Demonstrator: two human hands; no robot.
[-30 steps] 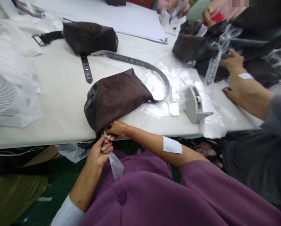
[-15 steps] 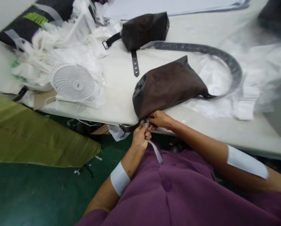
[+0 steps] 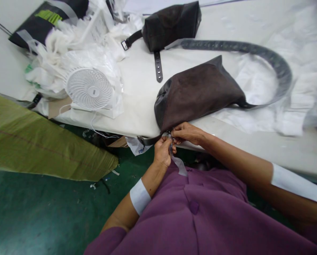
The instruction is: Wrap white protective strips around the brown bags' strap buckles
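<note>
A dark brown bag (image 3: 201, 94) lies on the table's near edge, its lower left corner toward me. A short black strap (image 3: 151, 141) with a buckle runs left from that corner over the edge. My left hand (image 3: 163, 151) is closed around a translucent plastic strip (image 3: 179, 163), whose loose end hangs toward my purple shirt. Touching it from the right, my right hand (image 3: 189, 133) pinches at the bag's corner; what its fingertips hold is too small to make out. The bag's long strap (image 3: 275, 63), wrapped in plastic, curves behind it.
Behind lies a second dark bag (image 3: 171, 26) with a buckled strap and a holed strap end (image 3: 158, 67). A white fan (image 3: 89, 88) stands at the left beside crumpled plastic. Green cloth (image 3: 49, 141) hangs at the left. White wrapping (image 3: 302, 106) covers the table's right part.
The whole view has shifted, so the bags and fan sit a little further right and most of the table slightly higher. Both hands stay at the bag's corner; the plastic strip's loose end bends more.
</note>
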